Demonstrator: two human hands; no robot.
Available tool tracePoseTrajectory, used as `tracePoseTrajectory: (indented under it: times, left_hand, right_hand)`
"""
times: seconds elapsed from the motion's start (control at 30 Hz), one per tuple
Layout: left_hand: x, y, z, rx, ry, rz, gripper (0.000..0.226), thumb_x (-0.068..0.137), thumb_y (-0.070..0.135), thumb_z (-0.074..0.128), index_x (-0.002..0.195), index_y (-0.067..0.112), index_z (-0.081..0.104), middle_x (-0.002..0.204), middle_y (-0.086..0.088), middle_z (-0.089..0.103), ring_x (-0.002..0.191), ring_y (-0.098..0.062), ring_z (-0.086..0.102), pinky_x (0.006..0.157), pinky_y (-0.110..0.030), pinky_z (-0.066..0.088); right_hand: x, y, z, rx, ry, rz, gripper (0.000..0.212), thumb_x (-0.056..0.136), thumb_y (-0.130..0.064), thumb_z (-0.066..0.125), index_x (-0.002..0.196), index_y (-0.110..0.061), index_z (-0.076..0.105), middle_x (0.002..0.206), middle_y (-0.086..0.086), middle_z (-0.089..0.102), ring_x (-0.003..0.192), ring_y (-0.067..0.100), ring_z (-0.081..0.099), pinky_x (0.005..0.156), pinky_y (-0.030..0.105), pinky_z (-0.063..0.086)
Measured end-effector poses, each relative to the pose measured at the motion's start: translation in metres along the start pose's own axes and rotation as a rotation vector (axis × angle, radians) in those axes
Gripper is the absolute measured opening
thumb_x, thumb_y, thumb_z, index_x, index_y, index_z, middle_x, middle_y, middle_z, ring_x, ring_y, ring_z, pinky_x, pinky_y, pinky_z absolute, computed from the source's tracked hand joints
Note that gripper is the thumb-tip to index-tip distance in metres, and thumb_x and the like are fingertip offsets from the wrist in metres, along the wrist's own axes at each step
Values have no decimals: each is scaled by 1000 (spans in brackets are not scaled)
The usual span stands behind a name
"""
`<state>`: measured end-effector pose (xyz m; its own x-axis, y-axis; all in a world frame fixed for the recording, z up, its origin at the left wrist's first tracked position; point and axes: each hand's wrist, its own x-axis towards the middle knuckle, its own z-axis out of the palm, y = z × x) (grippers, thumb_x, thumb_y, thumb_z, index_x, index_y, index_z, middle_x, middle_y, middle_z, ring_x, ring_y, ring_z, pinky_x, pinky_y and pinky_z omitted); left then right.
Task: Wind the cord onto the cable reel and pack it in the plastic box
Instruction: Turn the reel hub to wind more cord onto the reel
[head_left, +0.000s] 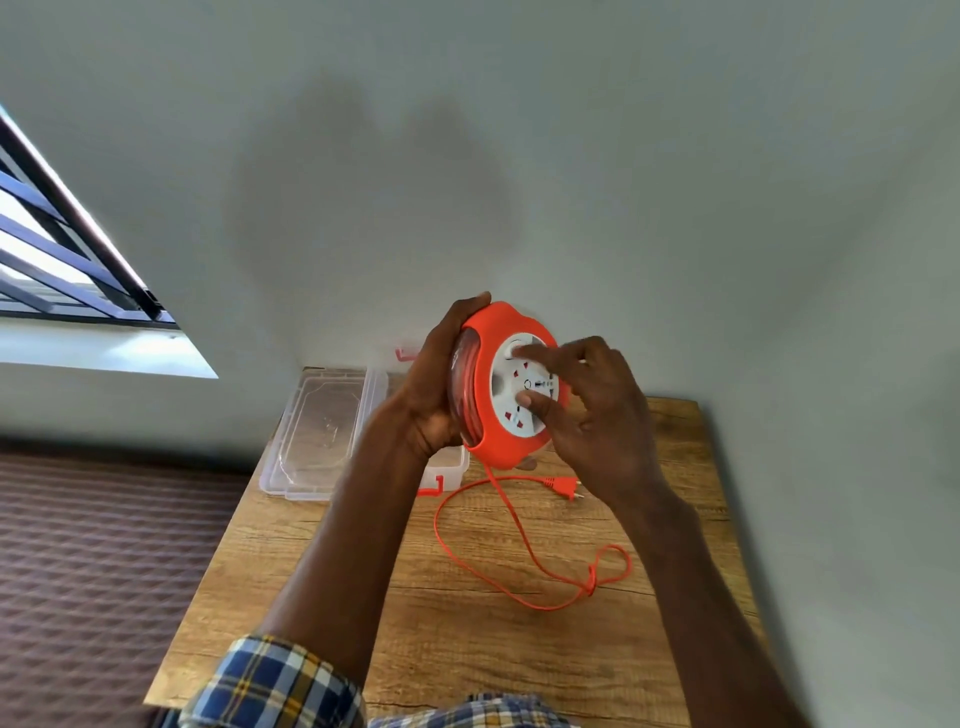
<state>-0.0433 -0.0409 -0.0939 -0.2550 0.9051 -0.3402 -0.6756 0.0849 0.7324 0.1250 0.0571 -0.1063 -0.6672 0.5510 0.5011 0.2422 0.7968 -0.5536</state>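
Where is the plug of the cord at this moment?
In the head view, the plug lies on the table, just below the reel and under the right hand, right of the box.

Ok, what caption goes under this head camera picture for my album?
Left hand holds orange cable reel while cord lies on table.

The cable reel (506, 382) is held above the table (467, 623), between the left hand (436, 384) and the right hand (587, 410). Behind the left hand lies the plastic box (322, 431). The cord (519, 551) hangs down and loops on the table before the reel, its plug (563, 486) to the right.
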Motion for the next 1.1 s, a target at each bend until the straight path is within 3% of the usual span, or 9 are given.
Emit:
tracePoseTrajectory:
  times: [0.13,0.3,0.43,0.5,0.6,0.7,0.8,0.93,1.1]
  left_hand:
    - [-2,2,-6,3,-20,-30,62,87,71,60,105,18,85,106,-10,80,91,-27,78,83,-44,64]
    - [-4,2,-13,-17,-25,-55,63,88,70,60,110,16,84,109,-13,79,93,-30,77,83,-46,63]
    - [-6,2,-6,-1,-19,-69,63,91,69,58,111,14,82,107,-13,77,92,-30,74,86,-45,62]
    - [-6,3,-1,16,-17,-46,59,95,66,58,112,14,81,106,-13,77,92,-29,74,89,-45,59]
    - [-5,3,4,35,-33,-33,57,98,63,55,105,15,83,100,-11,79,89,-27,76,85,-42,62]
    - [-5,1,4,40,-41,-34,59,99,64,52,105,15,84,101,-12,80,89,-26,77,82,-41,64]
    - [-7,1,2,22,-46,-37,60,97,66,54,108,15,83,104,-13,79,91,-28,76,86,-43,63]
    - [-9,5,-1,-10,-71,-33,59,98,66,55,109,15,81,103,-11,78,91,-27,74,88,-42,61]
    - [-8,3,-6,-52,-91,-48,62,98,66,52,110,14,82,105,-12,80,93,-29,77,83,-43,63]
  right_hand:
    - [-2,6,-4,79,-202,-149,60,93,-6,72,139,-43,60,140,-5,51,120,15,45,84,26,51]
    - [-1,7,-2,61,-290,-165,67,89,1,73,134,-46,63,145,-6,49,122,13,41,92,29,49]
    - [-4,6,2,-8,-191,-125,61,84,-12,81,131,-48,65,130,-7,56,119,14,48,86,36,57]
    - [-7,2,4,-9,-128,-40,58,80,-32,84,131,-52,63,111,-15,57,108,11,57,73,27,57]
    - [-10,-10,7,60,-11,139,67,73,-72,70,134,-47,59,84,-21,61,80,2,64,62,19,52]
    - [-10,-13,7,40,-2,143,71,74,-80,62,133,-42,58,80,-21,67,73,-1,64,60,17,49]
    - [-8,-8,4,28,-57,47,60,85,-67,66,136,-36,60,105,-16,63,93,4,61,66,16,48]
    - [-7,2,-2,171,-78,-99,42,94,-20,73,133,-32,63,137,-4,49,123,17,56,78,35,63]
    - [-4,10,-8,154,-233,-242,56,85,9,62,117,-35,76,145,1,45,115,18,52,78,22,51]
